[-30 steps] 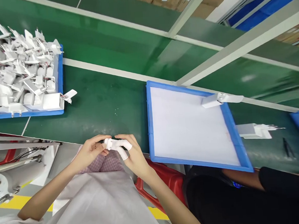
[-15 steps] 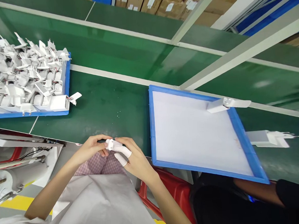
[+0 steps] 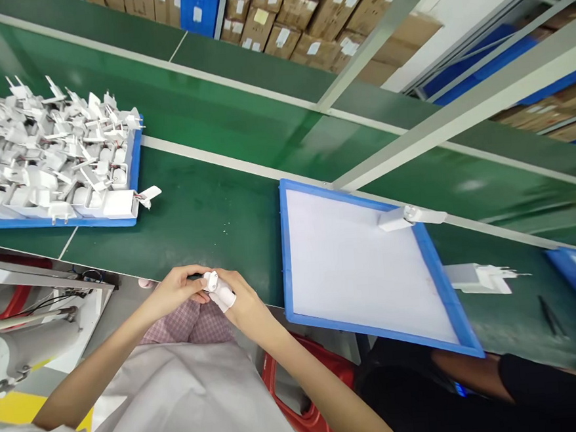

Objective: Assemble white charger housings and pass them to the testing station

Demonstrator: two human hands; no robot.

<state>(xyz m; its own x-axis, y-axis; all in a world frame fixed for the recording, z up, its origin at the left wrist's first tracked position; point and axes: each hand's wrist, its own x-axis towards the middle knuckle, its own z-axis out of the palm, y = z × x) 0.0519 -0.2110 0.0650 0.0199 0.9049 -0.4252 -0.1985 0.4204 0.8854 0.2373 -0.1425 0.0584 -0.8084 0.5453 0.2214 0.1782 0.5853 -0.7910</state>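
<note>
A small white plastic plug part (image 3: 212, 280) is held between my two hands, just over the near edge of the bench. My left hand (image 3: 179, 291) pinches it from the left with thumb and fingertips. From the other side my right hand (image 3: 248, 307) closes on it, with white finger cots on thumb and forefinger; these hide part of the piece. To the left, a blue-rimmed tray (image 3: 137, 162) is heaped with white plug housings (image 3: 47, 150), some with pins and short wires showing. One housing (image 3: 122, 204) sits at the tray's near right corner, its flap sticking out.
A blue tray (image 3: 286, 255) with a white lining lies to the right. A white housing (image 3: 391, 220) rests across its far right part; another (image 3: 462, 277) lies beyond it. Dark tweezers (image 3: 551, 316), a co-worker's black sleeve (image 3: 540, 376), a red stool (image 3: 322, 361) and a slanting post (image 3: 458, 105) are also there.
My right thumb and forefinger have come together around the plug part, which appears turned slightly. The head view has shifted, so the right tray appears further left.
</note>
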